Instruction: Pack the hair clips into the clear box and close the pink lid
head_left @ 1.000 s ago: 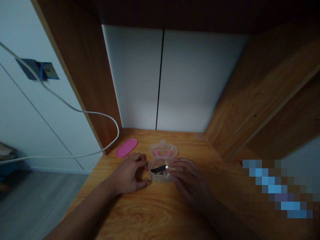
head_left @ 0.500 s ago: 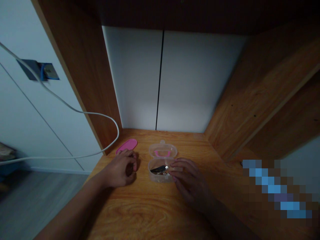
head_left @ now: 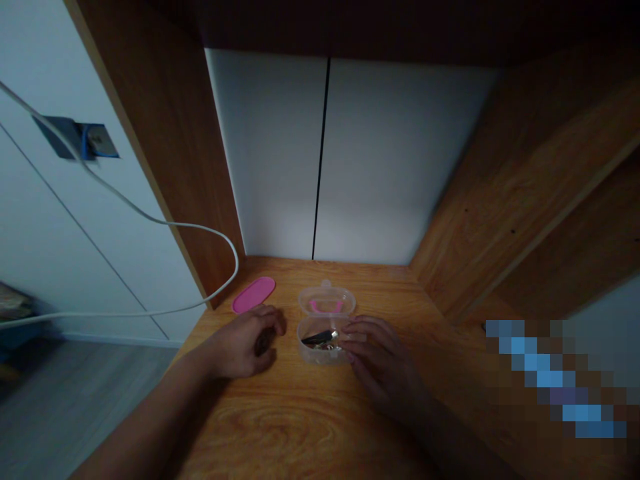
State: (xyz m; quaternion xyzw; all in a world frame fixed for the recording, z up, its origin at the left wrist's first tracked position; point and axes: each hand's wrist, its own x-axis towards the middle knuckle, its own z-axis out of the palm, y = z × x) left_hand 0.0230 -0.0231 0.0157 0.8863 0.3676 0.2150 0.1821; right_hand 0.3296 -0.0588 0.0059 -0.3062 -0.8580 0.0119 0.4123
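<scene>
A small clear plastic box [head_left: 313, 357] stands open on the wooden surface, its hinged lid [head_left: 303, 303] with a pink handle tipped back behind it. Inside lie a black-handled thing [head_left: 317, 338] that looks like small snips and some shiny metal bits, too small to name. My right hand [head_left: 383, 363] grips the box's right end, fingers over the rim and thumb at the front. Left of the box, my left hand [head_left: 245, 343] hovers near the surface with fingers loosely curled and thumb apart; I see nothing held, though the palm is in shadow. A pink oval tray [head_left: 255, 295] lies behind it.
A white cable [head_left: 200, 229] loops in from the left, ending its bend near the wooden side panel [head_left: 165, 133]. A white back panel [head_left: 370, 167] and a right wooden panel [head_left: 480, 220] enclose the surface. A wall socket [head_left: 103, 141] is at far left.
My left hand has moved slightly right and towards me, away from the pink tray and nearer the box. My right hand stays at the box's right end.
</scene>
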